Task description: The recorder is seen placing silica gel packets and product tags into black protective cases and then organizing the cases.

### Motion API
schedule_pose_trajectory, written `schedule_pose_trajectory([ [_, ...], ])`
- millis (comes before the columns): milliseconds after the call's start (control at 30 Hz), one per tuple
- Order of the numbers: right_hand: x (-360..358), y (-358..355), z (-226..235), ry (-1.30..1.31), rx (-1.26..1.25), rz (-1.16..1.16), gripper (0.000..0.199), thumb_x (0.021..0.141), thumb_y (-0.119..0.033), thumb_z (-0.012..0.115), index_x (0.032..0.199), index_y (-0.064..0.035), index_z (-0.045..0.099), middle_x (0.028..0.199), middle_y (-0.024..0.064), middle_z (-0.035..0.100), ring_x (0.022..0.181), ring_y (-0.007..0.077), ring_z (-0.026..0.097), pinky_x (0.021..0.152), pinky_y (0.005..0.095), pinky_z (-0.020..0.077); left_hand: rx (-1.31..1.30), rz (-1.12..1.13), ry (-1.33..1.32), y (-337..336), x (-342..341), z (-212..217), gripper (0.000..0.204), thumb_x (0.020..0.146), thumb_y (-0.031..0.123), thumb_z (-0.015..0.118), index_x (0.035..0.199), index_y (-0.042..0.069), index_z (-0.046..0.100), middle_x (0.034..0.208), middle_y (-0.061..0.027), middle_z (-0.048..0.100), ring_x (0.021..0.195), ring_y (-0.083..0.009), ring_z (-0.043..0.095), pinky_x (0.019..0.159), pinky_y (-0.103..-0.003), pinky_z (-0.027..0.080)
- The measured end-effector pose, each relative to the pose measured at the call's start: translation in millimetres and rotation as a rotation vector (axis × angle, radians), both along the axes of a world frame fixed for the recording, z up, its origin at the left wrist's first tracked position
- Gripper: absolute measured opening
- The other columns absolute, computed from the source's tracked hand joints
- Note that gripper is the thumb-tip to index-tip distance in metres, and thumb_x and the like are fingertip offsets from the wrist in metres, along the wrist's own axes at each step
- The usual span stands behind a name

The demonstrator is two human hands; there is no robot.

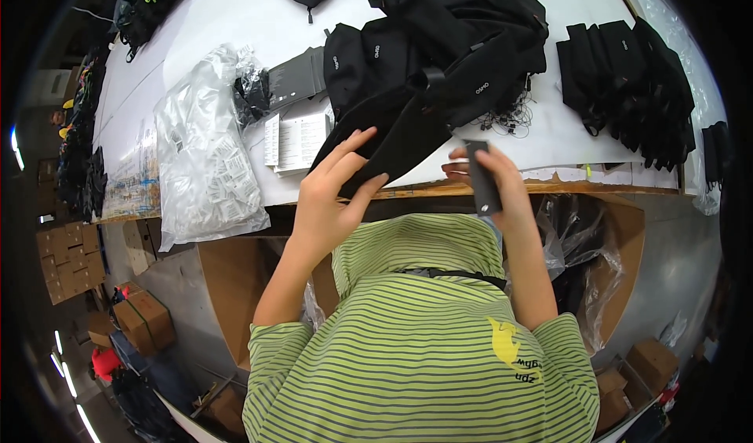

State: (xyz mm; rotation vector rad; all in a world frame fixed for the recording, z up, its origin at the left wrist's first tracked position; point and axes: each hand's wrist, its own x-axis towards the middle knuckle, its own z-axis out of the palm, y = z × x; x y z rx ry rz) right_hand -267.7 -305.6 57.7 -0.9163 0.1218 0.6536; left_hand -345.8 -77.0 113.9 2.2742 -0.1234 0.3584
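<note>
My left hand [328,204] is closed on the near edge of a black fabric pouch [404,141], fingers on top and thumb beneath. The pouch lies slanted at the table's front edge, against a heap of similar black pouches [494,23]. In my right hand [510,192], a dark, narrow hang tag [481,178] is pinched between thumb and fingers, just right of the pouch. Thin black cords [510,117] lie tangled behind that hand. Left of the pouch are a stack of white printed slips [302,141] and a stack of dark grey cards [298,78].
A clear plastic bag [208,160] full of small white labels hangs slightly over the white table's [133,129] front edge. More black pouches [627,82] are piled at the right. Open cardboard boxes [235,294] stand below the edge, one with clear plastic [569,231] inside.
</note>
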Motion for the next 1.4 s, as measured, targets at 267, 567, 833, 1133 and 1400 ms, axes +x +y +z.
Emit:
schedule_pose_trajectory([
  [267, 40.4, -70.4, 29.9, -0.386, -0.553, 0.261, 0.032, 0.078, -0.007, 0.07, 0.104, 0.0016, 0.054, 0.077, 0.0108, 0.066, 0.061, 0.0117, 0.061, 0.06, 0.0226, 0.0479, -0.003, 0.054, 0.536, 24.7, -27.9, 5.2, 0.022, 0.08, 0.012, 0.067, 0.096, -0.002, 0.059, 0.099, -0.0169, 0.065, 0.088, -0.0314, 0.063, 0.076, -0.032, 0.049],
  [567, 11.9, -3.8, -23.4, 0.377, 0.331, -0.462, 0.023, 0.086, -0.027, 0.067, 0.083, -0.005, 0.061, 0.068, 0.0044, 0.059, 0.063, 0.0156, 0.056, 0.062, 0.0271, 0.0471, -0.179, -0.395, 0.736, -14.2, -51.2, 14.8, 0.025, 0.082, 0.022, 0.069, 0.091, 0.002, 0.057, 0.059, -0.016, 0.048, 0.048, -0.0271, 0.042, 0.046, -0.032, 0.035],
  [833, -14.7, 3.8, -22.5, 0.241, -0.002, -0.382, 0.035, 0.092, -0.038, 0.056, 0.074, -0.0076, 0.055, 0.049, -0.0037, 0.037, 0.041, 0.0061, 0.03, 0.043, 0.0219, 0.0259, -0.197, -0.475, 0.748, -16.9, -58.0, 23.1, 0.022, 0.084, 0.024, 0.066, 0.092, 0.006, 0.056, 0.054, -0.0161, 0.049, 0.045, -0.0317, 0.048, 0.044, -0.035, 0.035],
  [1133, 17.4, -5.4, -47.6, -0.567, -0.631, -0.776, 0.038, 0.091, -0.025, 0.062, 0.058, -0.0098, 0.051, 0.052, -0.0085, 0.04, 0.047, -0.0005, 0.033, 0.042, 0.0193, 0.0218, -0.077, -0.428, 0.573, -19.0, -55.0, 21.2, 0.023, 0.081, 0.024, 0.069, 0.085, 0.005, 0.057, 0.051, -0.0136, 0.045, 0.041, -0.0299, 0.045, 0.041, -0.032, 0.032],
  [1400, -2.5, 0.6, 71.8, -1.132, -0.887, 0.803, 0.032, 0.076, -0.029, 0.074, 0.063, -0.0015, 0.065, 0.047, 0.0106, 0.05, 0.039, 0.0198, 0.039, 0.044, 0.0301, 0.034, 0.032, -0.356, 0.294, -33.3, -40.4, 20.4, 0.02, 0.075, 0.013, 0.072, 0.087, 0.003, 0.06, 0.109, -0.0138, 0.057, 0.094, -0.0316, 0.058, 0.077, -0.036, 0.05],
])
